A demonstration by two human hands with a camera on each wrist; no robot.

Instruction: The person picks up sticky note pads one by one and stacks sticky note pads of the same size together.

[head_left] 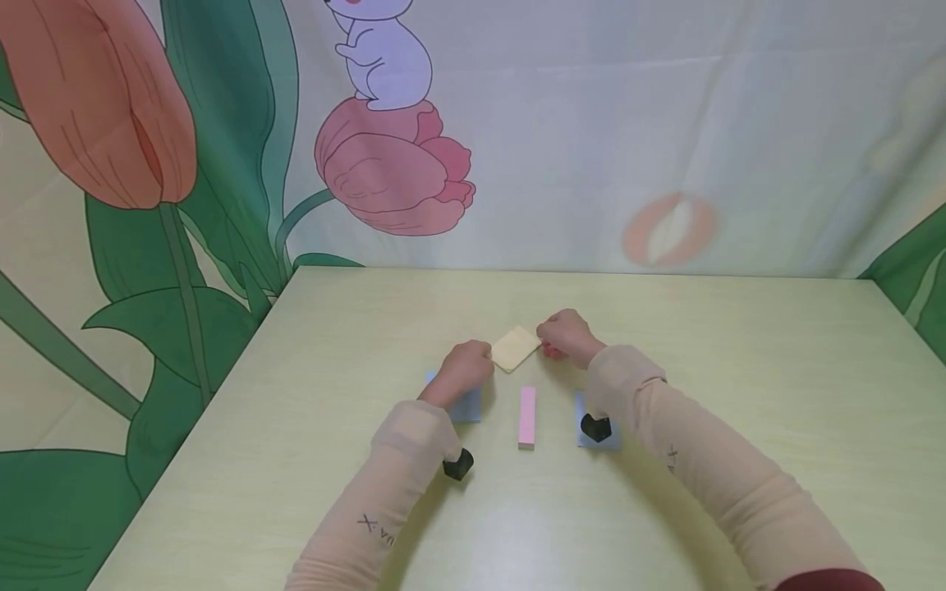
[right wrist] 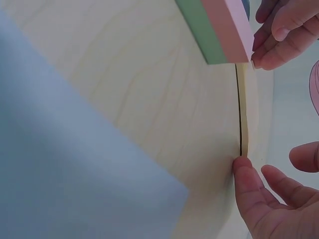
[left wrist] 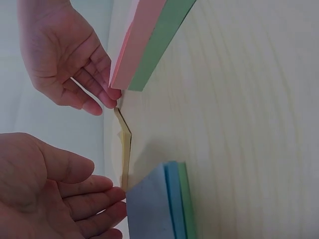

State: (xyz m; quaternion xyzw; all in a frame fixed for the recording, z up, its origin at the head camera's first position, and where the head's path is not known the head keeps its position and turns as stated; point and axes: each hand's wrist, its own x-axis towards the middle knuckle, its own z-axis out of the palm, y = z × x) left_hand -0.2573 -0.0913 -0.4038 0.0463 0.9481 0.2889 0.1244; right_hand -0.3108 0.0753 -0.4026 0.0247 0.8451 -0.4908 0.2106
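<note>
A thin pale yellow sticky note pad (head_left: 516, 349) lies cornerwise on the table between the two hands. At its left corner is my left hand (head_left: 467, 365), whose relaxed fingertips touch or nearly touch the pad's edge in the left wrist view. My right hand (head_left: 567, 335) is at the opposite corner; in the right wrist view a fingertip meets the end of the yellow pad (right wrist: 244, 109), with the thumb apart. Nearer me stands a narrow pink block of notes (head_left: 526, 419), with a green layer under it in both wrist views.
A blue note pad (head_left: 467, 408) lies partly beneath my left wrist, with green under its blue layers in the left wrist view. Another blue pad (head_left: 597, 439) sits under my right forearm. Behind the pale wooden table (head_left: 739, 345) hangs a printed cloth (head_left: 562, 148) with flowers.
</note>
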